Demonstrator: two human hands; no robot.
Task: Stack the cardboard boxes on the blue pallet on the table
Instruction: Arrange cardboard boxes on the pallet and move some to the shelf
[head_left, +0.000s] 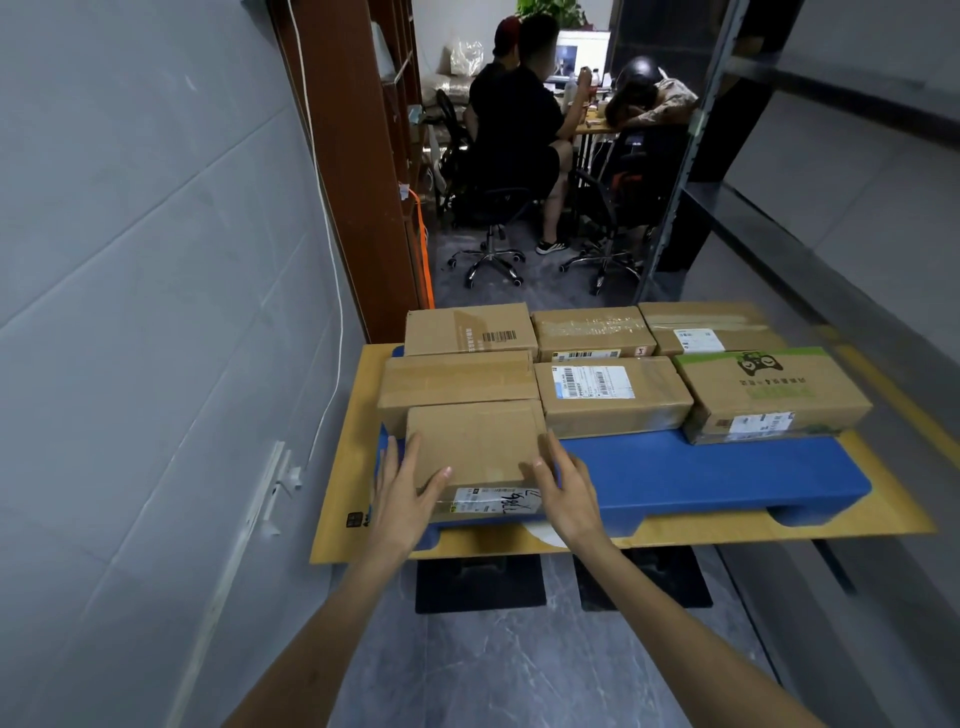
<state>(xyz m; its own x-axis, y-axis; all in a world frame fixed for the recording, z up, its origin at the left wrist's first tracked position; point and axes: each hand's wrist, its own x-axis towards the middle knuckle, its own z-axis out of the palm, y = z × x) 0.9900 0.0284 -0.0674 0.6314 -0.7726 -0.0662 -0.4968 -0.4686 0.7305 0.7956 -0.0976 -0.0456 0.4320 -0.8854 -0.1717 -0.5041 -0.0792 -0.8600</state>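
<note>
Two bare hands flank a small cardboard box (475, 452) at the near left corner of a blue pallet (701, 475), which rests on a yellow wooden table (340, 452). The left hand (402, 496) presses flat against the box's left side, thumb lying over the top edge. The right hand (563, 486) cups the right side, fingers spread and extended. Whether the box is being squeezed or only steadied is unclear.

The step in hand looks like seating this box in the front row. Six more boxes already sit on the pallet in two rows behind it, packed close. Among them are a taped box (457, 379) directly behind, touching it; a labelled box (613, 397) in the middle; and a green-printed box (769, 395) on the right. The pallet's front middle and right lie bare.

Next, the box probably needs nudging square against its neighbour, then the hands letting go to fetch another.

The boxes are matte brown card, flat-topped and rectangular, with glossy tape strips and white paper labels. The pallet is smooth moulded plastic with rounded corners.
</note>
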